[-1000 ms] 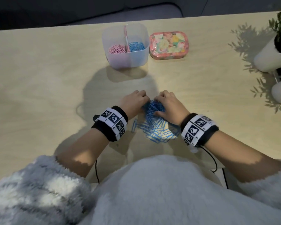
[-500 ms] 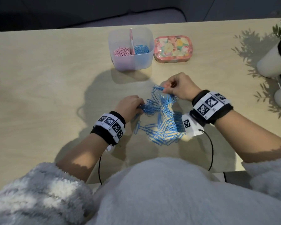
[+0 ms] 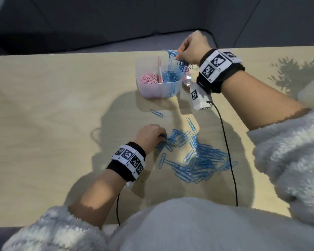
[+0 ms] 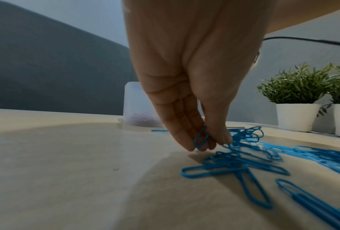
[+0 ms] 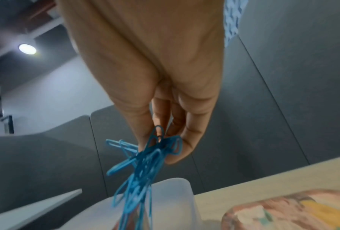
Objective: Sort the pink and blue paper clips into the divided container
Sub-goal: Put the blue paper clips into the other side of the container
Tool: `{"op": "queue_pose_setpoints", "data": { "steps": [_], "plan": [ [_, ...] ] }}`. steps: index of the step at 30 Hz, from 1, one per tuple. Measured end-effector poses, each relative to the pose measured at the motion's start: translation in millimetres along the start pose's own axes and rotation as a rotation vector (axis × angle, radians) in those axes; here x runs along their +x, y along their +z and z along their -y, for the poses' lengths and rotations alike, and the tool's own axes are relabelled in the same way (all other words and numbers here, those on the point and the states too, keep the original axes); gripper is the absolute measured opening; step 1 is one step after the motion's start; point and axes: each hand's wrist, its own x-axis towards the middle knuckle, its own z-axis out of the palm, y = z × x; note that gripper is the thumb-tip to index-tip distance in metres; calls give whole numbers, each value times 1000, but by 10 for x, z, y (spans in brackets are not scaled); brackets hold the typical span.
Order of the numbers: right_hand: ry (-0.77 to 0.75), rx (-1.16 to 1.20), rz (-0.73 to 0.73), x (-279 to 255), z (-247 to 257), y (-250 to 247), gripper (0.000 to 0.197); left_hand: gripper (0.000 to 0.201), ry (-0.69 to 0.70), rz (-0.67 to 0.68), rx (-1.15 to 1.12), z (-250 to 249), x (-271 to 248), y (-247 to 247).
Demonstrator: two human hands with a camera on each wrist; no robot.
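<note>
The translucent divided container [image 3: 149, 91] stands at the table's far middle, pink clips [image 3: 148, 79] in its left half and blue clips [image 3: 168, 76] in its right. My right hand [image 3: 178, 56] hovers above the right half and pinches a tangled bunch of blue clips [image 5: 143, 165] that dangles into the container [image 5: 173, 196]. My left hand [image 3: 159, 135] rests at the left edge of the loose blue clip pile [image 3: 198, 160] and pinches a blue clip [image 4: 201, 139] between thumb and fingers.
A flowered tin [image 5: 289, 211] sits right of the container, mostly hidden behind my right wrist in the head view. A single blue clip [image 3: 156, 113] lies apart below the container. White plant pots [image 4: 297, 116] stand at the far right. Wrist cables [image 3: 227, 151] trail across the table.
My right hand rose from the pile with a bunch of blue clips and carried it over the container's right half. The left hand stayed at the pile's left edge.
</note>
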Motion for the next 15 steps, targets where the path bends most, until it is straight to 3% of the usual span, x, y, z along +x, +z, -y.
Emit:
{"op": "queue_pose_setpoints", "data": {
  "steps": [7,11,15],
  "plan": [
    [29,-222,47,97,27,366,27,15,9,-169,-157,-36,51,-279],
    [-3,-109,33,31,26,262,19,14,-14,-272,-277,-110,234,-596],
    [55,111,-78,-221,-182,67,29,16,-63,-423,-294,-203,469,-904]
  ]
}}
